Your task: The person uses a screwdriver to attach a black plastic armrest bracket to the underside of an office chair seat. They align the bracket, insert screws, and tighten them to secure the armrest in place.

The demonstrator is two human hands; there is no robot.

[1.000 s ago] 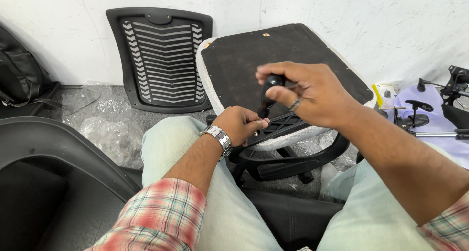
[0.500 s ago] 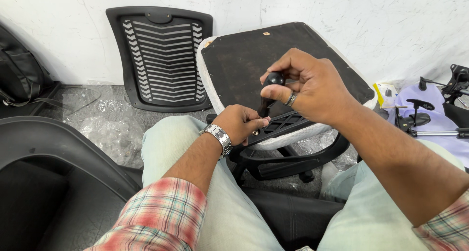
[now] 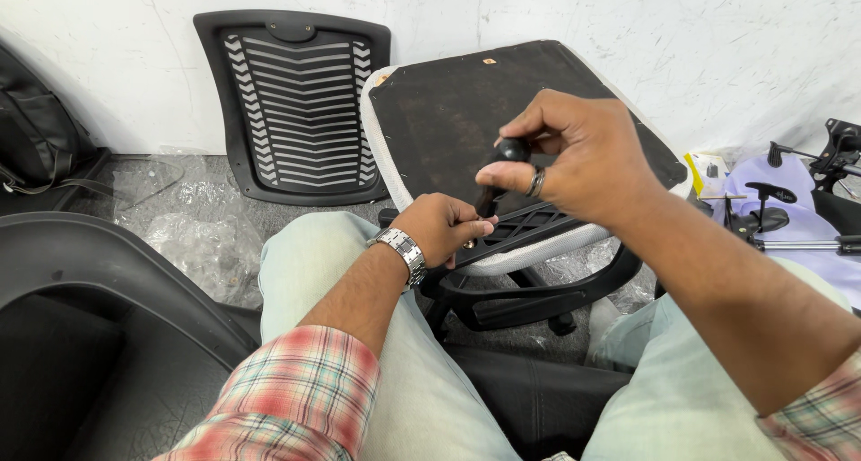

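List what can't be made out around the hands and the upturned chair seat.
- Head view: the tool tip, hidden behind the left hand.
- Whatever the left hand pinches, covered by its fingers.
- The black knob is half wrapped by the right hand.
- The seat front edge, behind both hands.

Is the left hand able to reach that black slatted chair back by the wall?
Probably yes, with a stretch. The left hand is busy at the seat's edge, but the chair back leans against the wall just beyond, with nothing in between.
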